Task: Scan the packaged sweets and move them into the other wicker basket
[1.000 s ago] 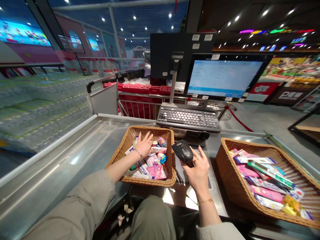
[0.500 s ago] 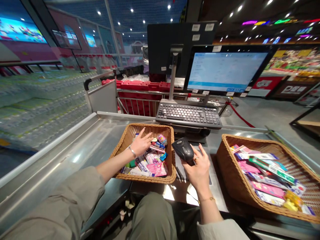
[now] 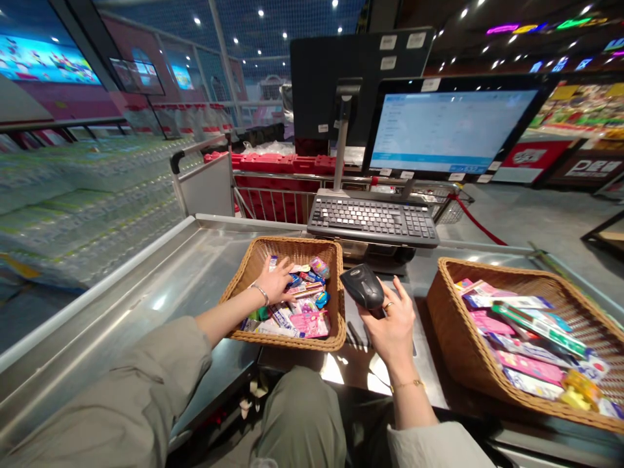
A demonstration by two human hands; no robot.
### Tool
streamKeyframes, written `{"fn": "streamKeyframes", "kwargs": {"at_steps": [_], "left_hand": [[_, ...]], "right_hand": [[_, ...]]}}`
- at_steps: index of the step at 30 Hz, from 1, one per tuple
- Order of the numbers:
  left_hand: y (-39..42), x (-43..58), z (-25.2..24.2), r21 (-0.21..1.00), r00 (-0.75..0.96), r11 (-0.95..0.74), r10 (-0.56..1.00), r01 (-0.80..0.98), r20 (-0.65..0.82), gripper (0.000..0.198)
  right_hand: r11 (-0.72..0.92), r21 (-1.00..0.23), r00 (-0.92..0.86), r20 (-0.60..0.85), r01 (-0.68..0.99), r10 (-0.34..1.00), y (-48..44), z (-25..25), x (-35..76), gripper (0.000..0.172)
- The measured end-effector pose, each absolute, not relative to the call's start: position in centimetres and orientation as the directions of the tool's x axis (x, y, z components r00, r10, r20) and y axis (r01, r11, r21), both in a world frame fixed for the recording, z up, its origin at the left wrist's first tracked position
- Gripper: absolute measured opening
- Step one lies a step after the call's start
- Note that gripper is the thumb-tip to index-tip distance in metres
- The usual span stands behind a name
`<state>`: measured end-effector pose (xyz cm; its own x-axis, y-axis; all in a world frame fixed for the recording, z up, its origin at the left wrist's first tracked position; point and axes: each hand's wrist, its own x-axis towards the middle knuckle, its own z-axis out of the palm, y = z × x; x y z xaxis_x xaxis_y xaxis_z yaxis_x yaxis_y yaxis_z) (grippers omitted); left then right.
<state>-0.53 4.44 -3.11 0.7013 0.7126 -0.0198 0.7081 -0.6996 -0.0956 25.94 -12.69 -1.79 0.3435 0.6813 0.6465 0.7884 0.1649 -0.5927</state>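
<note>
As a person sits at a supermarket's stainless-steel checkout counter [image 3: 121,312], the left hand [image 3: 275,281], wearing a silver bangle [image 3: 260,294], lies palm down with fingers spread apart on small packaged goods [image 3: 292,289] in a wicker basket [image 3: 287,242]. Among those goods, a pink carton [image 3: 309,324] sits near the basket's front edge. The right hand [image 3: 392,331], with a ring [image 3: 389,305] on one finger and a thin gold bracelet [image 3: 407,385] at the wrist, is closed around a black handheld barcode scanner [image 3: 362,286], held just beside that basket's right wall, above the counter. Farther right, a second, larger wicker basket [image 3: 492,272] holds toothpaste cartons [image 3: 539,330] and pink boxes [image 3: 529,370], well apart from both hands. Beyond the hands stand a black keyboard [image 3: 371,218] and a monitor [image 3: 451,130] showing a pale blue screen. Shrink-wrapped bottled water [image 3: 82,195] is stacked past the counter's left edge, red crates [image 3: 277,162] sit behind a metal rail [image 3: 273,201], and a red rope [image 3: 478,224] runs along the right.
</note>
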Motion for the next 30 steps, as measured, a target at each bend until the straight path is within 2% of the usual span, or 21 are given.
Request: {"fn": "streamKeyframes", "kwargs": {"at_steps": [7,11,14,20,26,30], "left_hand": [[4.9,1.2,-3.6,-0.009,0.612,-0.628,0.76,0.778,-0.218,0.056],[5.0,1.7,-4.6,-0.003,0.597,-0.616,0.765,0.788,-0.241,0.063],[4.9,1.8,-5.0,-0.011,0.596,-0.613,0.772,0.79,-0.222,0.057],[3.9,1.6,-3.5,-0.058,0.645,-0.65,0.759,0.757,-0.088,0.037],[2.1,1.3,-0.2,-0.168,0.71,-0.69,0.678,0.704,0.189,0.034],[1.3,1.3,1.7,-0.164,0.69,-0.679,0.652,0.716,0.314,0.027]], "right_hand": [[0.164,-0.589,0.346,0.652,0.791,0.675,-12.9,-1.8,26.2,0.01],[0.156,-0.588,0.349,0.65,0.793,0.675,-13.0,-1.7,26.4,0.01],[0.153,-0.594,0.354,0.645,0.79,0.678,-13.1,-1.7,26.5,0.01],[0.154,-0.6,0.362,0.647,0.785,0.671,-13.2,-1.6,26.5,0.009],[0.154,-0.604,0.371,0.649,0.782,0.664,-13.4,-1.5,26.4,0.008],[0.164,-0.603,0.374,0.661,0.781,0.65,-13.6,-1.3,26.5,0.007]]}}
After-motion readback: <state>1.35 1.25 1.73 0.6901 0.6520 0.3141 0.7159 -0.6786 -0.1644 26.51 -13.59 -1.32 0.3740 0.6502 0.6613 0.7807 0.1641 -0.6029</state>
